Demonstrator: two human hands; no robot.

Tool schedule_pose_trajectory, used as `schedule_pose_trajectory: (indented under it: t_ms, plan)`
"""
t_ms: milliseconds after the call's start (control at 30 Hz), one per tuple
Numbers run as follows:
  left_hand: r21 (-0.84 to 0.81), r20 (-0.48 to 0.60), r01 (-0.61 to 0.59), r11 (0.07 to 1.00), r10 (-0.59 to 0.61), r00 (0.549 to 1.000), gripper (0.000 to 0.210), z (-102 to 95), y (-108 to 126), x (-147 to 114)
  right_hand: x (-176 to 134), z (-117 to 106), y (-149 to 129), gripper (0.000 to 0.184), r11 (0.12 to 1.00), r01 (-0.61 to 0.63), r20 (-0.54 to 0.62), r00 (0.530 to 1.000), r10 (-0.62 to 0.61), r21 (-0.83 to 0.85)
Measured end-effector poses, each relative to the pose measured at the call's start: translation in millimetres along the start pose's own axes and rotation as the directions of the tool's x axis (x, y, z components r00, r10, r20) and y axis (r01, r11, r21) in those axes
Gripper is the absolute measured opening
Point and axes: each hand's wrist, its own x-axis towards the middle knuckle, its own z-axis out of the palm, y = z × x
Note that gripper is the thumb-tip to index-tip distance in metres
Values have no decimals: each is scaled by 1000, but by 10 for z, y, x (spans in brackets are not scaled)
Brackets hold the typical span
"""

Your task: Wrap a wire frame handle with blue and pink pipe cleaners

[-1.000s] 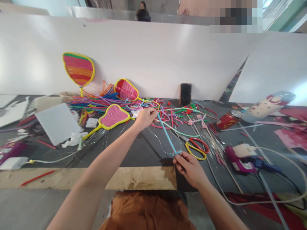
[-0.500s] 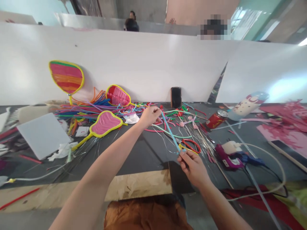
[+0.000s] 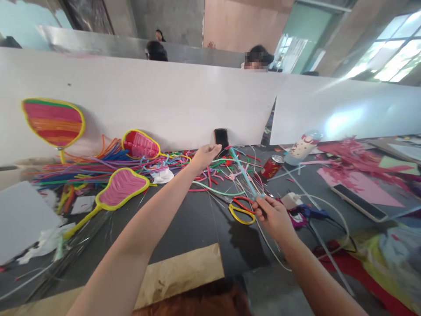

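My right hand [image 3: 271,215] pinches the lower end of a light blue pipe cleaner [image 3: 243,172], which slants up and away to the left. At its far tip there is a small pinkish-red bit. My left hand [image 3: 207,157] is closed in a pinch just left of that tip, apart from the blue stem; whatever its fingertips hold is too small to make out. Scissors [image 3: 241,210] with red and yellow handles lie beside my right hand. Under and behind the hands are scattered pipe cleaner pieces [image 3: 226,186] in pink, green and red.
Leaf-shaped fans with yellow rims, one pink [image 3: 122,189] and one striped [image 3: 54,123], are at left by a pipe cleaner bundle [image 3: 82,164]. A phone [image 3: 221,137] leans on the white partition [image 3: 184,96]. A red can [image 3: 272,166], bottle [image 3: 302,147] and charger cable [image 3: 338,210] are at right.
The view has swung to the right. My left hand has come off the far end of the blue pipe cleaner, while my right hand keeps its hold on the near end.
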Motion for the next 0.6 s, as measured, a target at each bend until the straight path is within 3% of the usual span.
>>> schedule_pose_trajectory:
  t_ms: [133, 333, 500, 600]
  plan:
    - [22, -78, -83, 996, 84, 993, 38, -148, -86, -179, 253, -100, -264, 29, 980, 157, -112, 979, -171, -120]
    - [285, -46, -13, 958, 27, 999, 31, -345, -494, -825, 973, -187, -824, 20, 925, 247, -315, 888, -336, -290]
    - [437, 17, -122, 891, 127, 992, 23, -460, -941, -1454, 1656, -195, -1203, 13, 839, 196, -445, 774, -450, -508]
    - [492, -19, -171, 853, 207, 978, 21, -513, -1151, -1663, 1933, -186, -1305, 17, 763, 77, -472, 745, -472, -642]
